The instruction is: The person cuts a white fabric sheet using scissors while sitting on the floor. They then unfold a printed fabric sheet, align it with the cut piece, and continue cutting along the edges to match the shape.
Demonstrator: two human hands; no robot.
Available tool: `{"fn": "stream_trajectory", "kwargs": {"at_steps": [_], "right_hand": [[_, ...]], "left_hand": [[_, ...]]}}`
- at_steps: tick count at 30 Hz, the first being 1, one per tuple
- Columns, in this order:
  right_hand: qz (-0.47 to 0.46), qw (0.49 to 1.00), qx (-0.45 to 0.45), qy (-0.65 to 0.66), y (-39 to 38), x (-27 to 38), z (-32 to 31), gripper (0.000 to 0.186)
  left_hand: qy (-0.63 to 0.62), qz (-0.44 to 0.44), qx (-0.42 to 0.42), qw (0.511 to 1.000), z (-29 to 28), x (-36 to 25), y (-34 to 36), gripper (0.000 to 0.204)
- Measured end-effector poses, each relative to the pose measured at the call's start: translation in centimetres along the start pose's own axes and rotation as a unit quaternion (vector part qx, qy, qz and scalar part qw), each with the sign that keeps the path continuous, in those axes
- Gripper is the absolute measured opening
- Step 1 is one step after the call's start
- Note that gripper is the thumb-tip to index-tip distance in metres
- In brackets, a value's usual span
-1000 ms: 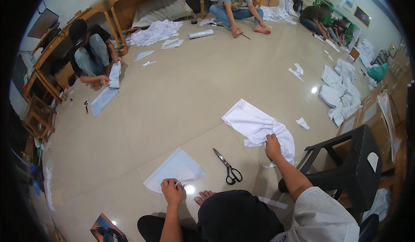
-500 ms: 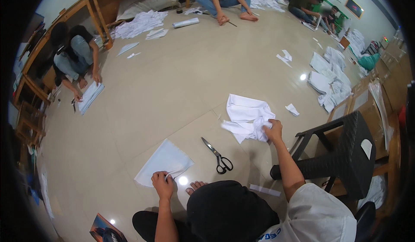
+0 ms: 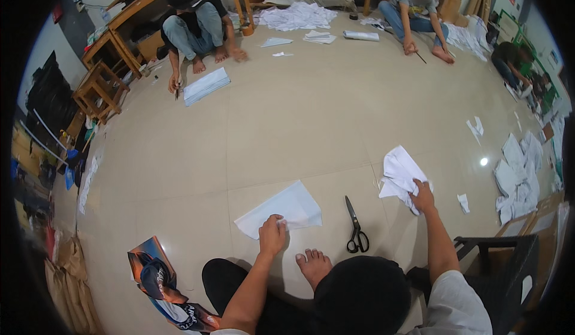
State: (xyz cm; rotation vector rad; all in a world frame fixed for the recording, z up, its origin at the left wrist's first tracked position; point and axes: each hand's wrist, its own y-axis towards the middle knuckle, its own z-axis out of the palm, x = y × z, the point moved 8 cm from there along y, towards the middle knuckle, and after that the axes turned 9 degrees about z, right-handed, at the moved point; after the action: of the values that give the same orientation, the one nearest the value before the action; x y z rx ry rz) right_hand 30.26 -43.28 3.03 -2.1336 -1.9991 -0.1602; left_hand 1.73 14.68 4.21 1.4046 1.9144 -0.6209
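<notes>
My left hand [image 3: 274, 236] pinches the lower edge of a pale bluish-white fabric piece [image 3: 287, 207], which lies flat on the floor in a fan shape. Off to the right, my right hand [image 3: 422, 197] grips a crumpled bundle of white cloth [image 3: 400, 170] that rests at least partly on the floor; its fingertips are partly buried in the folds. Between the two fabrics lie black-handled scissors [image 3: 356, 234], blades pointing away from me, with neither hand touching them. My bare foot [image 3: 314, 267] is just below the scissors and the fan-shaped piece.
A black plastic stool [image 3: 509, 269] stands by my right arm. White cloth heaps [image 3: 520, 173] lie farther right, near a small scrap [image 3: 463, 203]. Left of my knee are a book [image 3: 153, 254] and a printed cloth item [image 3: 162, 281]. One co-worker [image 3: 197, 26] squats beside stacked fabric [image 3: 206, 86].
The view has swung left, shifting the scene rightward. The white cloth at my right hand is more gathered. The squatting co-worker's hands have come off the fabric stack.
</notes>
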Motion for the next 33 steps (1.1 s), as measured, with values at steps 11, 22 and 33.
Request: {"fn": "stream_trajectory", "kwargs": {"at_steps": [11,22,33], "right_hand": [[-0.088,0.835,0.534,-0.103,-7.4,9.2,1.4,0.055],[-0.373,0.77,-0.517,-0.038,33.0,50.7,-41.4,0.09],[-0.375,0.923,-0.014,0.088,9.2,55.8,-2.8,0.044]], "left_hand": [[0.196,0.03,-0.018,0.98,-3.6,3.1,0.3,0.086],[0.098,0.05,-0.016,0.994,-3.1,2.6,7.6,0.031],[-0.136,-0.061,-0.106,0.983,-8.0,5.3,10.5,0.025]]}}
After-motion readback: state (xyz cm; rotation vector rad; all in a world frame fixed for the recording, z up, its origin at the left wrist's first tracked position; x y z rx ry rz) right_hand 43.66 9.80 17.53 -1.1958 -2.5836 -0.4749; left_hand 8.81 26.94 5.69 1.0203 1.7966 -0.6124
